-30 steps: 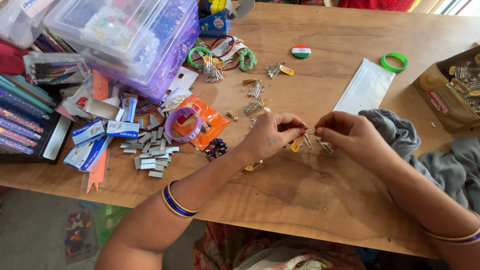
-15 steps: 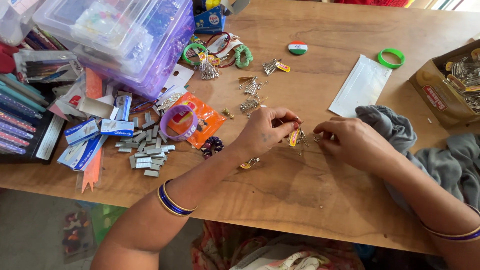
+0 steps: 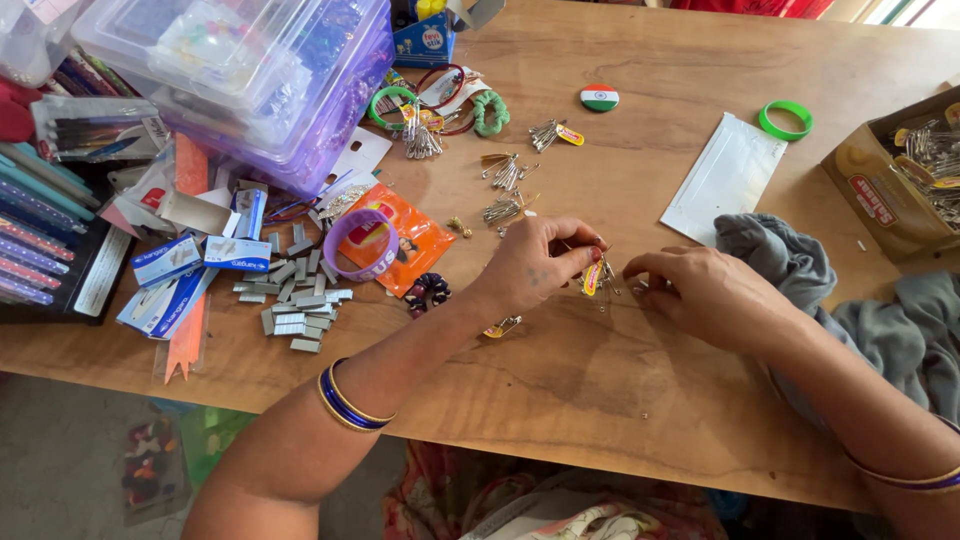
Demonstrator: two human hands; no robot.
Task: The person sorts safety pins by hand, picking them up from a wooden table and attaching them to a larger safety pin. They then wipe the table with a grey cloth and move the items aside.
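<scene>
The grip of the left hand [image 3: 535,262] was pinched shut on a bunch of safety pins with a yellow tag [image 3: 594,277], held just above the wooden table [image 3: 620,400]. I noted the right hand [image 3: 705,292] close beside it, fingertips curled together; whether it held a pin, I could not tell. More pin bunches [image 3: 503,190] lay beyond, a grey cloth [image 3: 850,310] at right.
</scene>
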